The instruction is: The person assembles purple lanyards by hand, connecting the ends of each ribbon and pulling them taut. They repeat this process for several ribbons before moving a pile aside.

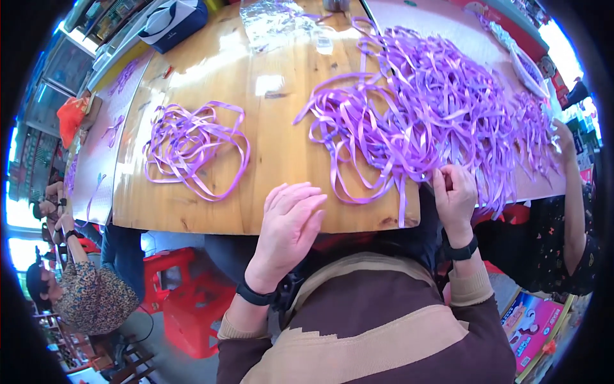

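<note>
Head view: pink printed package (534, 326) near right, below table edge. Tangled purple ribbon heap (435, 109) far right on wooden table (275, 147). Right hand (455, 198) pinches strands; left hand (291, 227) open, flat.

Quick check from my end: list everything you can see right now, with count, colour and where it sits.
wooden table: one, light brown, centre
big ribbon heap: one, purple, right half of table
small ribbon bundle: one, purple, left part of table
clear plastic sheet: one, transparent, far edge of table
bag: one, dark blue and white, far left corner
plastic stools: at least two, red, floor at lower left
picture box: one, pink, lower right
other people: one seated at lower left, one arm at right table edge
left hand: open, flat at the near table edge, holding nothing
right hand: fingers pinched in strands of the big ribbon heap
</note>
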Demonstrator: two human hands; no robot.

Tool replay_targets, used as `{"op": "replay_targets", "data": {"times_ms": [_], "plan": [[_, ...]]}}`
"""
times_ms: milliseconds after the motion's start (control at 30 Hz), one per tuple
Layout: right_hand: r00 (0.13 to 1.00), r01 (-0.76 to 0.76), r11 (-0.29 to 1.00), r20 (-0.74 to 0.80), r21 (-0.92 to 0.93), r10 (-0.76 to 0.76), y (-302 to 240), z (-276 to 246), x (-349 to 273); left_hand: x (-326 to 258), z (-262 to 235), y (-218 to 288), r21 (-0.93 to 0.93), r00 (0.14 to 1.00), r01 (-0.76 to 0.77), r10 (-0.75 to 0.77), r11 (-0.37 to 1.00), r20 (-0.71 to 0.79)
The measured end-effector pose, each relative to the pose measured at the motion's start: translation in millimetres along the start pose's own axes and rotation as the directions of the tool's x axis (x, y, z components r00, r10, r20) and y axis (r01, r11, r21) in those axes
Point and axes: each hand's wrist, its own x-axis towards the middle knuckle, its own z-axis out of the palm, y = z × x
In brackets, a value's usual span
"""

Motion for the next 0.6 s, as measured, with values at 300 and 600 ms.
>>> {"op": "replay_targets", "data": {"times_ms": [300, 600], "plan": [[0.998, -0.045, 0.918, -0.023, 0.394, 0.059, 11.2, -12.9, -12.1, 60.3, 42.5, 42.5, 0.181, 0.980, -0.193, 0.182, 0.964, 0.075], [0.998, 0.057, 0.930, -0.044, 0.363, -0.043, 19.5, -15.3, -10.8, 85.2, 62.0, 34.4, 0.407, 0.968, -0.241, 0.187, 0.881, 0.167]]}}
